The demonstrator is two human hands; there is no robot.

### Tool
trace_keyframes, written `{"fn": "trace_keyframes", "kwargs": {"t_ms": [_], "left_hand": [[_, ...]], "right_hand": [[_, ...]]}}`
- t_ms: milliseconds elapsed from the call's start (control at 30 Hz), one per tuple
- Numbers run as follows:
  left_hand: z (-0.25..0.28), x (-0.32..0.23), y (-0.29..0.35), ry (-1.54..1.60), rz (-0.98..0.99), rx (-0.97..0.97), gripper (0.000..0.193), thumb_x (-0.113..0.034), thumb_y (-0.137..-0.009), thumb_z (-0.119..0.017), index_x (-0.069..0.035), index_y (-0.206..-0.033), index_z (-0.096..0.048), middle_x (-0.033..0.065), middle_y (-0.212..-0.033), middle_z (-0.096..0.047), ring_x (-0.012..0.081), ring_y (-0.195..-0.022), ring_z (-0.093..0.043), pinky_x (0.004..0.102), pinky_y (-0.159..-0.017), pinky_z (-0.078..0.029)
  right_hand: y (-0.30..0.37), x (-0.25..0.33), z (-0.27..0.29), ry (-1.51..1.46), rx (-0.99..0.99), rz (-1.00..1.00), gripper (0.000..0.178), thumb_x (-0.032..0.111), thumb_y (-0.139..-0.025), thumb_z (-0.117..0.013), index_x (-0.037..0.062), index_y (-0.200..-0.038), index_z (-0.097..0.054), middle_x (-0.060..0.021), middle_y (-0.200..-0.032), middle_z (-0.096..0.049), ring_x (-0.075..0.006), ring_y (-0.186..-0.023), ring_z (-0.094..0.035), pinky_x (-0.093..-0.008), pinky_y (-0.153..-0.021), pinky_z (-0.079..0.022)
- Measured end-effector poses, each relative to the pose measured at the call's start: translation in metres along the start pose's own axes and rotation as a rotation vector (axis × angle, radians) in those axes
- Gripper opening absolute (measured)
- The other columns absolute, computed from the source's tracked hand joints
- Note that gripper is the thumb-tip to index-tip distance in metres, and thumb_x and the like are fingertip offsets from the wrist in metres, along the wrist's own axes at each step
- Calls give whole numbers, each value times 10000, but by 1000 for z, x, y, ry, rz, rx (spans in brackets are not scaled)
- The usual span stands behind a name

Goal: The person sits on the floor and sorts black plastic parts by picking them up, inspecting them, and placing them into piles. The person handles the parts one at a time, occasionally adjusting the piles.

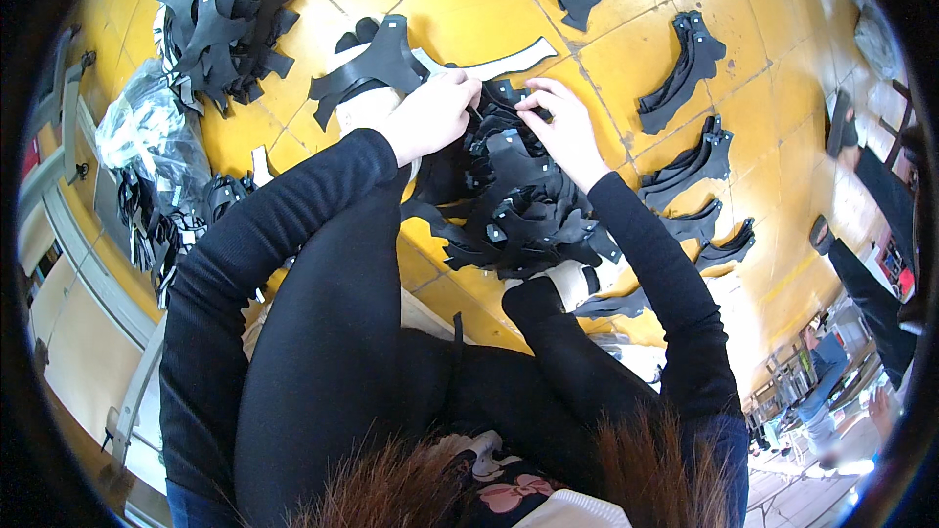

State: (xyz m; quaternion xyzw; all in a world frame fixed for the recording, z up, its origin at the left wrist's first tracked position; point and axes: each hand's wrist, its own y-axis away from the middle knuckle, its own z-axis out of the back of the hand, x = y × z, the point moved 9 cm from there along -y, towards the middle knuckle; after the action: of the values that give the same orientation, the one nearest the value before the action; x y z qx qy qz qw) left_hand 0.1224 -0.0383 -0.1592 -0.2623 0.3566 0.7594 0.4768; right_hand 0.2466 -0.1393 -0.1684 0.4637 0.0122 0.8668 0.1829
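My left hand (435, 117) is closed, its fingertips brought together above a heap of black cut pieces (518, 181); what they pinch is hidden. Across the heap's far right edge, my right hand (565, 132) has its fingers apart, with thumb and forefinger tips beside the dark pieces. The heap lies between my legs, its flat, curved pieces overlapping, several with small pale tags. Just beyond my left hand, a broad black piece (377, 68) rests partly over my light shoe. A pale strip with a dark edge (514, 61) sticks out past my fingers.
Small stacks of black pieces (682, 73) lie along the right on the yellow tiled floor (469, 15). A larger pile (230, 20) sits at the far left, near a clear plastic bag (152, 132). Metal framing (93, 274) runs down the left. Another person's legs (880, 196) show at right.
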Motion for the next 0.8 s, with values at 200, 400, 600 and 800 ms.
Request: {"fn": "trace_keyframes", "kwargs": {"t_ms": [200, 400, 600, 800], "left_hand": [[5, 1, -2, -44, 11, -48, 131, -63, -872, -548, -44, -1001, -566, 182, -904, -633, 360, -902, -631, 447, -783, -496], [9, -12, -1, -189, -9, 8, 254, -160, -919, -570, -94, -1163, -592, 159, -890, -661, 334, -846, -675, 432, -746, -535], [-7, -22, -8, -377, -124, 102, 336, -123, -863, -593, -91, -1197, -616, 122, -1027, -651, 301, -925, -677, 412, -828, -535], [-2, -15, -4, -320, -112, 15, 267, -42, -793, -616, -42, -1060, -618, 123, -1105, -565, 304, -1041, -597, 397, -900, -509]], "right_hand": [[0, 8, 3, 18, 38, 31, 106, 102, -812, -722, 57, -905, -699, -82, -1067, -672, -241, -1027, -622, -330, -881, -481], [-1, -3, 0, -23, 203, -283, 129, 136, -813, -727, 78, -927, -706, -39, -847, -706, -204, -831, -661, -295, -782, -497], [-7, -17, -1, 83, 195, -356, 161, 210, -808, -721, 101, -925, -704, -41, -864, -733, -216, -796, -693, -346, -740, -518], [-19, 13, -9, 285, 180, -121, 148, 201, -804, -714, 119, -890, -625, -23, -1013, -668, -272, -911, -661, -389, -741, -512]]}}
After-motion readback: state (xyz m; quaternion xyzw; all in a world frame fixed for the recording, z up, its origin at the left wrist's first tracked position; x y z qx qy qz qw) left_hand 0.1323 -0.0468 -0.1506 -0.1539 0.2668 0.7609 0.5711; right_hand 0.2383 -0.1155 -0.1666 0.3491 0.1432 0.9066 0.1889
